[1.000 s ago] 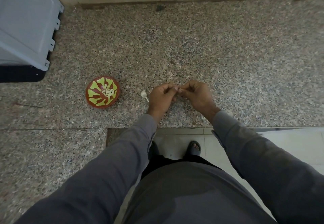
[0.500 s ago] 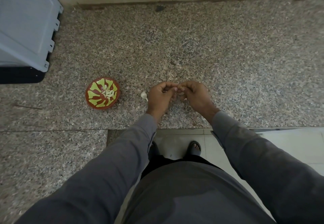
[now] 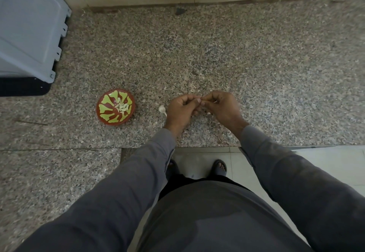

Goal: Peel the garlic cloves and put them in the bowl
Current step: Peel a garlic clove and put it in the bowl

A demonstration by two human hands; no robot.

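Two hands meet above the speckled stone desk (image 3: 237,58), close to its front edge. Your left hand (image 3: 180,111) and your right hand (image 3: 223,106) both have the fingers curled, and their fingertips come together on one small garlic clove (image 3: 201,103); only a pale bit of it shows between them, so you cannot see how much skin is on it. Each grip is clamped on that clove, the thumb of the left hand pressing toward the right fingers.

Just beside your left hand, on the side toward the left edge of the desk, one more clove (image 3: 162,109) lies on the stone, white and with a thin tail of skin. It touches nothing else.

Further toward the left edge stands the bowl (image 3: 104,117), red-brown with yellow-green shapes painted inside. It stands upright, well apart from your hands, and several pale peeled cloves (image 3: 122,107) lie together at its bottom.

At the far left corner a grey plastic box (image 3: 29,30) rests on the desk. Your grey sleeves (image 3: 296,176) cover both arms, and below the front edge your sandals (image 3: 219,167) stand on a light tiled floor (image 3: 325,163).
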